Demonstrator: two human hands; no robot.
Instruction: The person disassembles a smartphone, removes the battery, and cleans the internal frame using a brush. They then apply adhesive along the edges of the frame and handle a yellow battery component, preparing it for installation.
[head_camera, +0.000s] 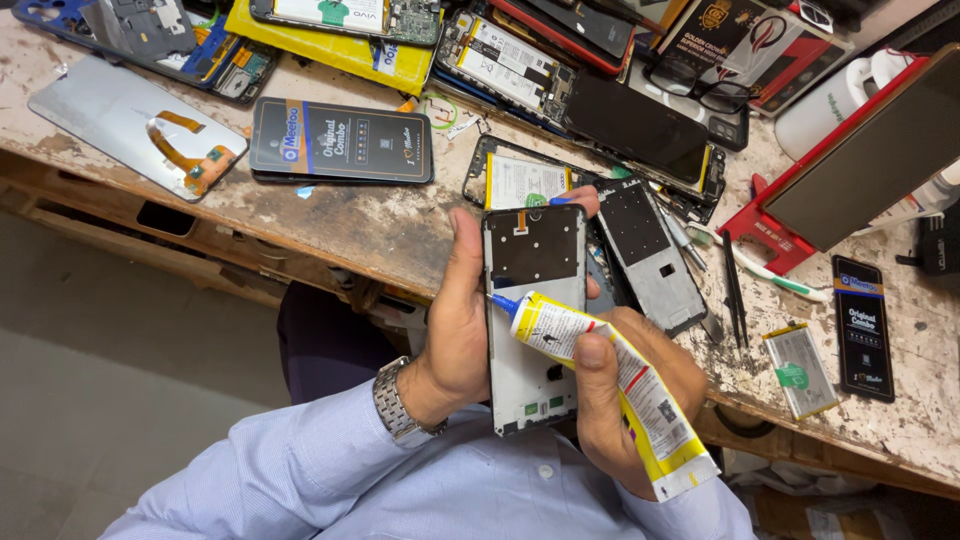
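Black rectangular package (340, 140) lies flat on worn table (380, 225). Left hand (460, 320) grips opened white-and-black phone frame (533, 320); right hand (625, 395) pinches yellow-and-white glue tube (610, 385), blue nozzle touching the frame's edge.

Both hands work in the air just off the near edge of the bench (380, 235), and below and to the left of them there is only bare floor (120, 400). On the bench, a bare strip of worn top runs between the dark flat box (340, 140) and the front edge. Right of the hands the way is tight: a grey phone frame (652, 255) lies just beside them, with tweezers (735, 290) and a small battery (800, 370) further on. The back of the bench is crowded with opened phones (520, 65).
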